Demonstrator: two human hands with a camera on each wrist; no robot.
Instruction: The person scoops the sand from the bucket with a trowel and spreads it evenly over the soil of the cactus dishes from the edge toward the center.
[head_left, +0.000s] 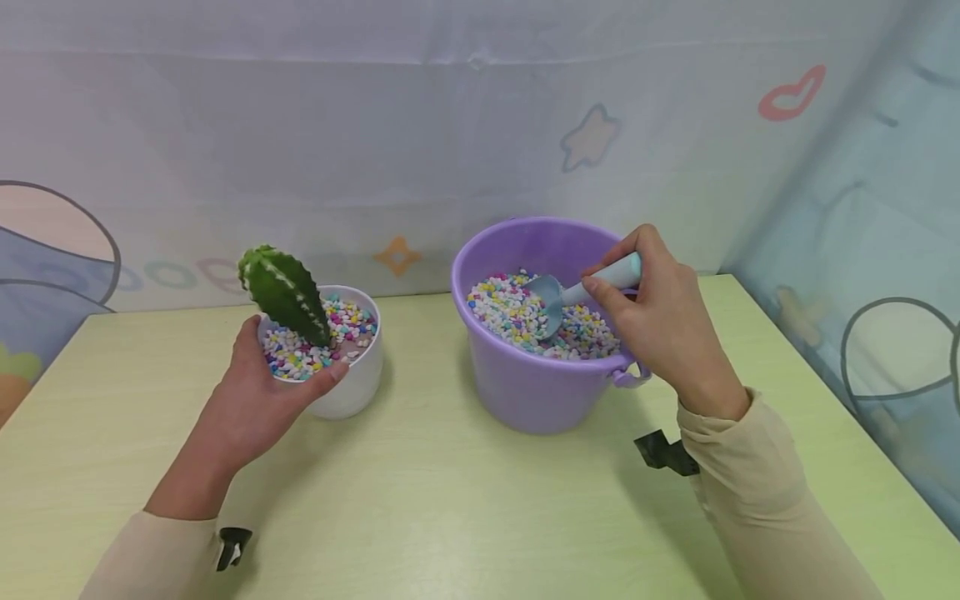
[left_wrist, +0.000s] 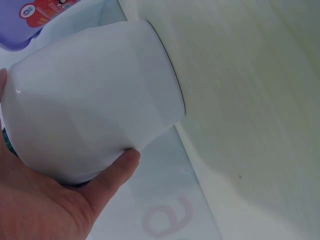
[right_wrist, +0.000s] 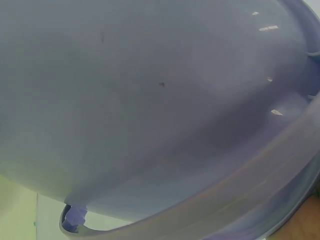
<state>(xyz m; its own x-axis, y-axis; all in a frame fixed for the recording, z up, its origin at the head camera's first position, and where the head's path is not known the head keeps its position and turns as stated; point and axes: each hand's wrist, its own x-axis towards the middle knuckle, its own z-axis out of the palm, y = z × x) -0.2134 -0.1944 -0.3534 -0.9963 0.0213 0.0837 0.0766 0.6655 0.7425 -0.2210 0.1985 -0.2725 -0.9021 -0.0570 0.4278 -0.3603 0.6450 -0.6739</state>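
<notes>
On the left stands a white pot (head_left: pixel 352 392) filled with multicoloured pebbles (head_left: pixel 288 354), and a green cactus (head_left: pixel 285 292) leans to the left in it. My left hand (head_left: pixel 258 400) grips this pot, thumb at the near rim and fingers round the left side. A brownish patch shows among the pebbles right of the cactus. My right hand (head_left: pixel 663 317) holds a blue scoop (head_left: pixel 551 304) by its handle over a purple bucket (head_left: pixel 540 396). The scoop's blade is partly sunk in the bucket's small coloured pebbles (head_left: pixel 506 312). In the right wrist view the bucket's wall fills most of the picture.
Both containers stand on a pale yellow-green table (head_left: pixel 450 508), near its back edge. Behind them hangs a printed cloth (head_left: pixel 420 125); another patterned cloth (head_left: pixel 885 250) closes off the right side. The bucket's handle (right_wrist: pixel 210 215) runs along its outside.
</notes>
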